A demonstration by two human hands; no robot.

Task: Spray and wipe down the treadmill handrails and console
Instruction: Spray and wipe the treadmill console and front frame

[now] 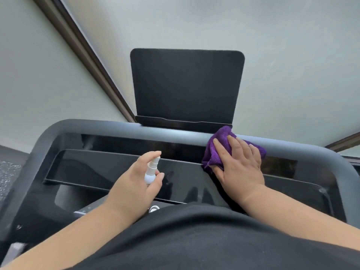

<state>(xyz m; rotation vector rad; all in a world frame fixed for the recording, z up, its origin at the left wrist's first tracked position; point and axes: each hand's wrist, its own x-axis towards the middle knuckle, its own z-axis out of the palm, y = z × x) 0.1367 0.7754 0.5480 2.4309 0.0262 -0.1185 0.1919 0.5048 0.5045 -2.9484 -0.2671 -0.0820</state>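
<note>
Our left hand [134, 184] gripped a white sprayer [151, 169]; our right hand [238, 164], fingers spread, pressed a crumpled purple cloth [216, 151] onto the glossy black console [109, 170].

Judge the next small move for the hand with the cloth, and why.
Probably slide the right hand leftward, dragging the purple cloth along the glossy console panel. The cloth sits at the panel's right part, and the left hand aims the spray bottle left of it.
</note>
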